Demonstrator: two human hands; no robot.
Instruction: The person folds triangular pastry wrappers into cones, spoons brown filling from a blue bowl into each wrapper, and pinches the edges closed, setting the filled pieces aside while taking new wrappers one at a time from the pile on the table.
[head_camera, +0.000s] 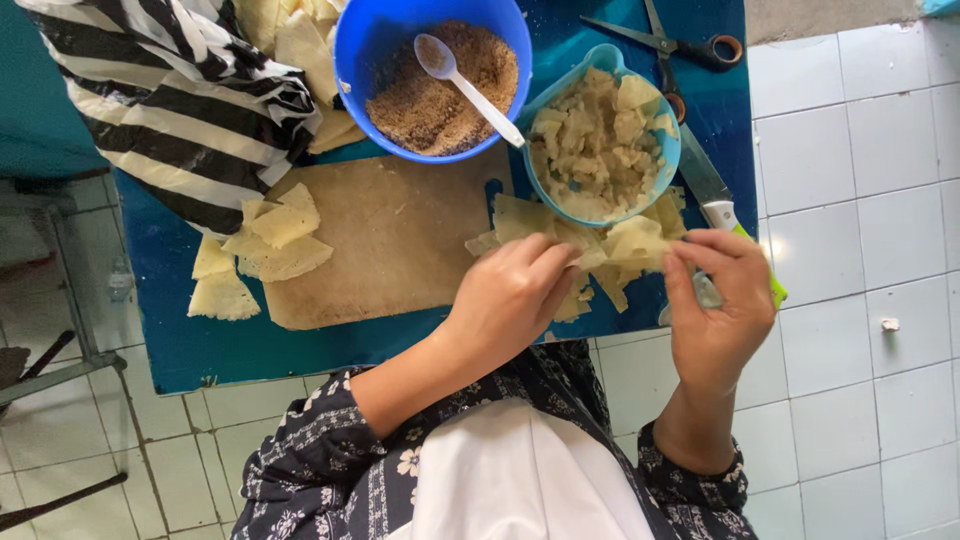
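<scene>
Dough sheet (622, 245), pale and thin, is held just above the blue worktop (190, 340) edge, below the light-blue bowl (600, 150) of filling, between the wooden board (390, 240) and the green-handled knife (725, 215). It is pinched in the left hand (515, 295) grip on one side and in the right hand (720, 300) grip on the other. It looks soft, limp and easily torn, so it is judged best taken lightly by its edges.

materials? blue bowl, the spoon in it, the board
Blue bowl: looks like moulded plastic, glossy, with light glare on the inner wall. Spoon: white plastic by its look, smooth and slightly translucent, one piece. Board: probably wood, matte tan with a worn, stained face and rounded corners; faint grain only, so pressed fibre cannot be ruled out.
</scene>
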